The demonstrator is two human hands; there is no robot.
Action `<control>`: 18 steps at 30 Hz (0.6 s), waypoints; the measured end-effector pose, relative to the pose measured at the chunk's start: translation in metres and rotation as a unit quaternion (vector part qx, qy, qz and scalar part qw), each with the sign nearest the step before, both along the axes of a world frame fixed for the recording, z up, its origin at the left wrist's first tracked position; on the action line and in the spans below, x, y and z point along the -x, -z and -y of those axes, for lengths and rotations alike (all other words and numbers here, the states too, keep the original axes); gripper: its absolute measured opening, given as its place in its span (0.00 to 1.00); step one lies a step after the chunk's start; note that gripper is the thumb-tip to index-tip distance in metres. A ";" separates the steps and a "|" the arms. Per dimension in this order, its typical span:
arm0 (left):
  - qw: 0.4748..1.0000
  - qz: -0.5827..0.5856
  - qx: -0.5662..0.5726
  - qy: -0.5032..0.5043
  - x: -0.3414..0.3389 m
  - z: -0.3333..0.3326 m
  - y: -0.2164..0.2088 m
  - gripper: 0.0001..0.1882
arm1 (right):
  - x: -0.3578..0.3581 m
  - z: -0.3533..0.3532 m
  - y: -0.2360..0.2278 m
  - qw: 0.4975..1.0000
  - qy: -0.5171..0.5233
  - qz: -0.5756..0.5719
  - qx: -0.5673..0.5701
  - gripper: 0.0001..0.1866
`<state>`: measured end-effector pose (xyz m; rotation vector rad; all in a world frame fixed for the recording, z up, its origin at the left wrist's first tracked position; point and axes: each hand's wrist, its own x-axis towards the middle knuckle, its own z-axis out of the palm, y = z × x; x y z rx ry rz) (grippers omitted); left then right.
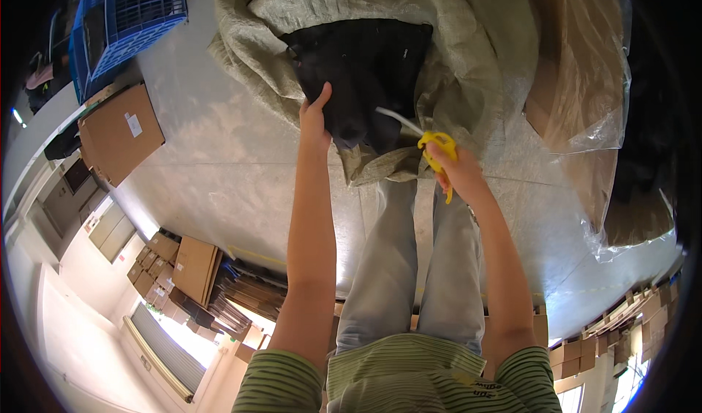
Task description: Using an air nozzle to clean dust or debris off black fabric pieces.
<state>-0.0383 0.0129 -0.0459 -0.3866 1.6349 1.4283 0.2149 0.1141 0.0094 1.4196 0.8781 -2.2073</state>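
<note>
A large woven sack [475,40] in pale olive lies in front of me with its mouth gathered open. Dark black cloth [358,69] fills the opening. My left hand [314,124] grips the left edge of the cloth, thumb on top and the other fingers hidden behind it. In my right hand [461,171] is a yellow-handled tool [436,146], the fingers closed round its handle. A slim pale shaft or blade points from it up and left, over the cloth. The tool's exact kind is unclear.
Blue plastic crates [135,25] stand at the far left, above a cardboard box [123,131]. A clear plastic-wrapped brown bundle [581,69] lies to the right of the sack. Stacked cartons [164,259] and flattened cardboard sit at the lower left, with more boxes [578,356] lower right.
</note>
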 end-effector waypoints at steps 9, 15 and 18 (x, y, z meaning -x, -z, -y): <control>0.989 0.030 -0.117 -0.085 0.006 0.017 0.006 0.32 | 0.010 0.001 -0.027 0.997 0.033 0.009 -0.064 0.25; 0.993 -0.069 -0.061 -0.068 -0.002 0.003 -0.008 0.38 | 0.014 -0.001 -0.033 0.991 0.049 0.037 -0.115 0.24; 0.988 -0.124 0.076 -0.040 -0.002 -0.002 -0.012 0.41 | 0.015 -0.002 -0.032 0.991 0.017 0.029 -0.133 0.24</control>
